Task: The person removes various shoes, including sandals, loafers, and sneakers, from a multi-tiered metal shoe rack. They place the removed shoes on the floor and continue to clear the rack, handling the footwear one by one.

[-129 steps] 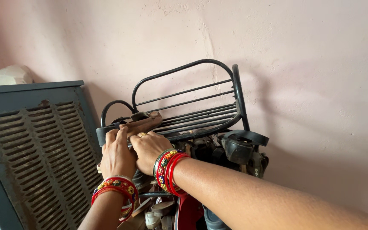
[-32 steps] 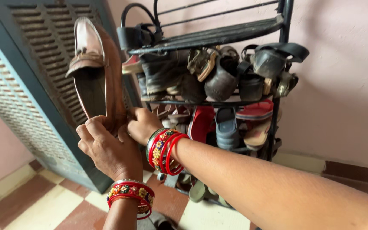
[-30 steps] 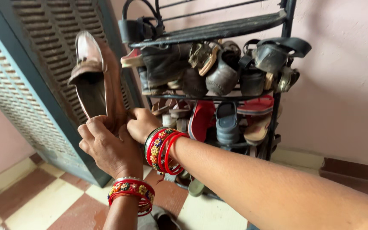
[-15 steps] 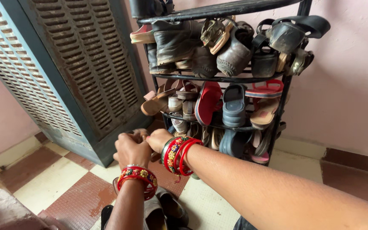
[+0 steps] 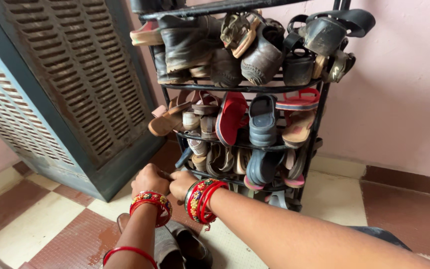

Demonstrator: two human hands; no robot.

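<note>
Both hands are held low, close together, just in front of the bottom tier of the black metal shoe rack (image 5: 319, 107). The left hand (image 5: 149, 180) and the right hand (image 5: 181, 183) are each curled shut, and a small brown sliver, most likely the heel edge of a brown shoe (image 5: 165, 175), is pinched between them; the rest of that shoe is hidden behind the knuckles, so what either grip encloses cannot be told for sure. Red bangles (image 5: 201, 200) are worn on both wrists. Below the forearms, a pair of dark worn shoes (image 5: 181, 246) lies on the checked tile floor (image 5: 51, 229). A grey louvred cabinet (image 5: 60, 84) stands to the left of the rack, which is crowded with sandals and boots.

A leather slip-on of this kind is judged light and fairly stiff in the sole, soft in the upper, and not fragile. It is best taken by the heel counter or along the sole edge, where the leather does not fold.
</note>
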